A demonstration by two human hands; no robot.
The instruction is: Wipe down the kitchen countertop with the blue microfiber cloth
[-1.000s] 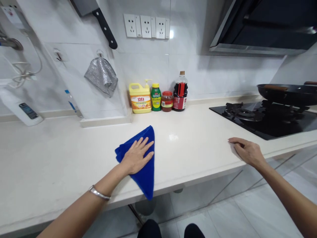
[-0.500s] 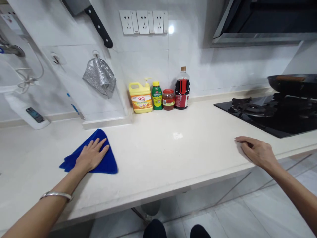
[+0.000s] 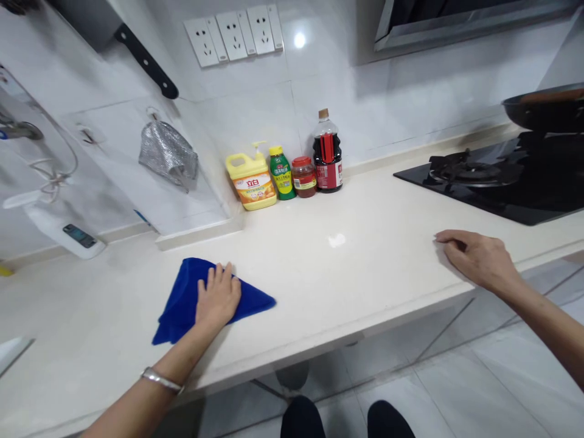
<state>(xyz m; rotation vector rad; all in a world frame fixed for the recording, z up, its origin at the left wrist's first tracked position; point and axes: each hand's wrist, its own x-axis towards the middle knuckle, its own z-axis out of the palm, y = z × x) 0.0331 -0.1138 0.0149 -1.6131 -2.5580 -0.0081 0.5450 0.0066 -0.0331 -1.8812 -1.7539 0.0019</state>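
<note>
My left hand [image 3: 218, 294] lies flat on a blue cloth [image 3: 179, 308], fingers stretched out and pressing it to the white countertop [image 3: 347, 274]. The cloth is folded over on the left and runs to a point on the right. A silver bangle [image 3: 162, 379] circles the left wrist. Over on the right, my right hand [image 3: 479, 258] rests at the countertop near its front edge, fingers loosely curled in, with nothing visible in them. The stove is the nearest thing to it.
Against the wall stand a yellow detergent jug [image 3: 253, 185], a green bottle [image 3: 281, 173], a red-lidded jar [image 3: 305, 179] and a dark sauce bottle [image 3: 327, 158]. A black gas stove [image 3: 497, 176] with a wok [image 3: 545, 111] is at right. A white bottle [image 3: 68, 228] leans left; a cleaver [image 3: 146, 61] hangs above.
My left hand has slid the blue cloth to the right and slightly toward me across the countertop. The view has tilted and shifted; my right hand stays by the front edge.
</note>
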